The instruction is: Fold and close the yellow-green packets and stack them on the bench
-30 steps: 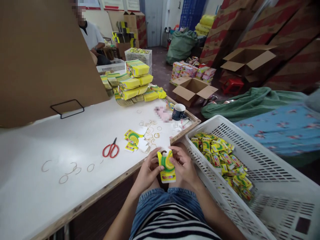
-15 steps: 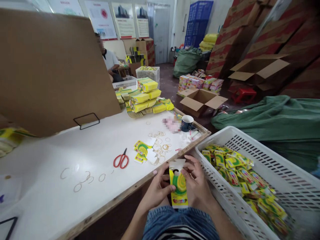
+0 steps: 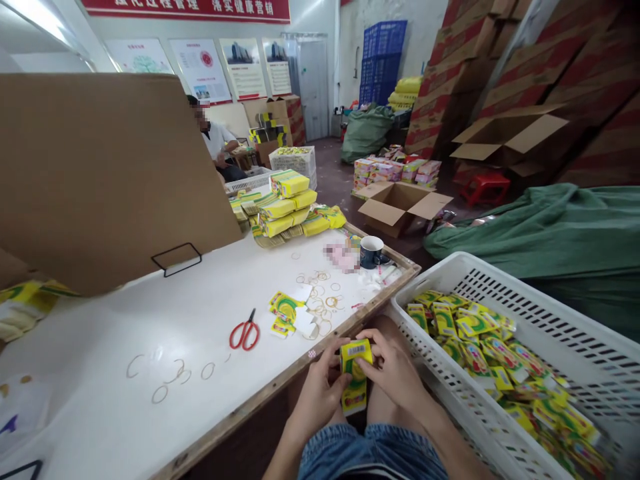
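Over my lap, a small yellow-and-green carton [image 3: 355, 395] stands upright between my two hands. My left hand [image 3: 320, 387] grips its left side, thumb on the front face. From the right side, my right hand [image 3: 393, 365] holds the upper part, its thumb pressed on the front just under a barcode panel that now shows at the top. Several flattened yellow-green cartons [image 3: 286, 310] lie on the white table [image 3: 210, 300] ahead, beside red-handled scissors [image 3: 245, 331]. The fingers behind the carton are partly hidden.
At my right, a white plastic basket [image 3: 520, 283] holds many similar cartons [image 3: 480, 327]. Loose rubber bands [image 3: 333, 302], a dark mug [image 3: 371, 253] and stacked carton bundles [image 3: 287, 203] are on the table. A cardboard panel [image 3: 110, 180] rises at left; a person [image 3: 219, 143] sits beyond it.
The carton's white open top flaps have gone from sight, and a barcode panel faces me at the top. My right thumb has come down onto the front. The view has tilted up slightly.
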`<state>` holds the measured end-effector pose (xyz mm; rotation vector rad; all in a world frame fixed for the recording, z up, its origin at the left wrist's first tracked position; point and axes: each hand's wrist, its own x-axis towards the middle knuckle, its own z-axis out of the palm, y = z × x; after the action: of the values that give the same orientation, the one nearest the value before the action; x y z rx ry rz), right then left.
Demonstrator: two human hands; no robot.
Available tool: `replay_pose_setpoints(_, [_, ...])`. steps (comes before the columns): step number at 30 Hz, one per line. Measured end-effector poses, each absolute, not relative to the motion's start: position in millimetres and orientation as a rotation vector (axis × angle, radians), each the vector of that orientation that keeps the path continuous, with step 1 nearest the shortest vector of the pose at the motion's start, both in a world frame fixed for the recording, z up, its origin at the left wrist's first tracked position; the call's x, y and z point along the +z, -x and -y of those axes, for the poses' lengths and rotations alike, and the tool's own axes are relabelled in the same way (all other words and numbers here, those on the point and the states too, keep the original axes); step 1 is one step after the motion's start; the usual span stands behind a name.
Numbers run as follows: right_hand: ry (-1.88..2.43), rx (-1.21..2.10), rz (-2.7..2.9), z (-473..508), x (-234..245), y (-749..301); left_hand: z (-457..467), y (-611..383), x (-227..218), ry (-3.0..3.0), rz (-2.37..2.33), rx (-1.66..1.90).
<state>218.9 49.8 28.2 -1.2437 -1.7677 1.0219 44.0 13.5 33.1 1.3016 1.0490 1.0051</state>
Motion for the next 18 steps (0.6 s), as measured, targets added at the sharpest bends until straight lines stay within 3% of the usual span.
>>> replay_pose_setpoints(9, [1.309, 0.922, 1.778, -50, 23, -213, -16, -44, 30, -1.248, -1.100, 1.022])
replay_pose_setpoints(18, [1.106, 0.902, 1.687, -52, 31, -224, -26, -42, 40, -1.234, -1.065, 1.051])
